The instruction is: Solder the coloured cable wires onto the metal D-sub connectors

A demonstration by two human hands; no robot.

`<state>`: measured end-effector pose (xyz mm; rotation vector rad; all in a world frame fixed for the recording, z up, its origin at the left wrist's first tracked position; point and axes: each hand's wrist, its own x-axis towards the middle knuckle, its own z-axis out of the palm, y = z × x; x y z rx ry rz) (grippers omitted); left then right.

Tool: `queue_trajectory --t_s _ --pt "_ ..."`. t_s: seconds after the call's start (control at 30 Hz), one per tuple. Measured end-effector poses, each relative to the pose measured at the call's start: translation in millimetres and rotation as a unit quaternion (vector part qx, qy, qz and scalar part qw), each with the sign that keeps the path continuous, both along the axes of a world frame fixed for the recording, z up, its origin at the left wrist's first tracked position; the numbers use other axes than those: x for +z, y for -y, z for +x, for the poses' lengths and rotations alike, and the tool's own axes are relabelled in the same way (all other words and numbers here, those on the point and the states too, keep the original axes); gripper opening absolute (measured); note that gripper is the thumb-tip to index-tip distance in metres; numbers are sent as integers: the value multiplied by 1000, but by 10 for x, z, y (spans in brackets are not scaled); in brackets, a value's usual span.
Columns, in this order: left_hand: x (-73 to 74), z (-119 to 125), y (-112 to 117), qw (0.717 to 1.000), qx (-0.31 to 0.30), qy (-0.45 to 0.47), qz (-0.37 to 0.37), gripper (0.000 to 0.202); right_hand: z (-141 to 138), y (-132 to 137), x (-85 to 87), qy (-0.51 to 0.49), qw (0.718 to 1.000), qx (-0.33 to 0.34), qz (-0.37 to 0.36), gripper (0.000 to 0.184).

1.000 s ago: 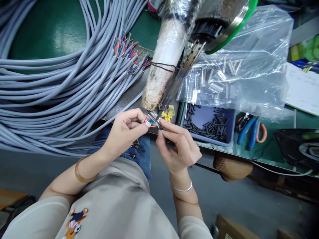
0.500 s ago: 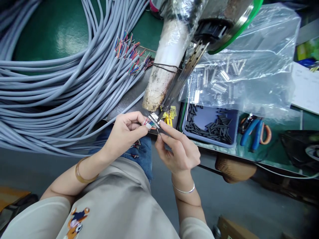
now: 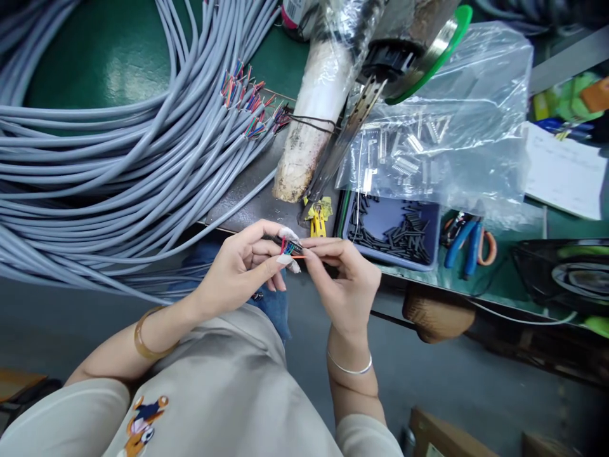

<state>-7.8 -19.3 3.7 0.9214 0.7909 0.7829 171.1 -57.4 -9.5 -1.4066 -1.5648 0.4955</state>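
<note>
My left hand (image 3: pixel 245 263) is closed, pinching a small dark multi-pin connector (image 3: pixel 295 244) with thin coloured wires (image 3: pixel 287 246) on it, between thumb and forefinger. From the other side my right hand (image 3: pixel 345 273) is closed in a pinch at an orange wire (image 3: pixel 298 257) beside the connector. Its fingertips touch or nearly touch the connector's right end. Both hands are in front of the bench edge, just below a dark metal soldering iron (image 3: pixel 328 166) that slants down. A yellow clamp-like piece (image 3: pixel 318 222) stands by the iron's tip.
Grey cables (image 3: pixel 118 152) with stripped ends cover the left. A white wrapped tube (image 3: pixel 309 120) hangs centrally beside a green-rimmed solder spool (image 3: pixel 440 57). At right are a bag of connectors (image 3: pixel 442 127), a blue tray (image 3: pixel 434 244) of black sleeves, and blue-handled pliers (image 3: pixel 471 251).
Both hands have lowered the connector away from the soldering iron's tip. The thin strand by my right fingers no longer shows; they now pinch an orange wire. The camera view has shifted slightly.
</note>
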Motion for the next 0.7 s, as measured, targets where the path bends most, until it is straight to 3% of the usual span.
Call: queue_trajectory --t_s 0.13,0.23,0.3,0.37,0.47,0.53,0.63,0.7 --pt "3 -16 29 1000 -5 -7 10 28 39 92 64 93 990 -54 92 19" --pt "-3 -26 59 998 -3 -22 57 25 21 118 113 221 968 0 119 16" --pt "-25 -36 76 990 12 -56 129 19 -11 122 126 253 960 19 121 8" --pt "-64 -45 84 961 48 -94 255 9 -45 128 125 242 963 19 115 5" --pt "-134 -44 82 878 121 -128 446 10 -82 146 120 179 979 12 97 6" --pt "-174 -35 84 849 153 -134 487 13 -92 155 126 98 989 -19 105 5" --pt "-208 -25 97 890 157 -121 412 9 -85 152 135 -63 976 -99 183 9" --pt "-213 -26 106 925 152 -103 334 4 -79 148 123 -105 958 -132 232 16"
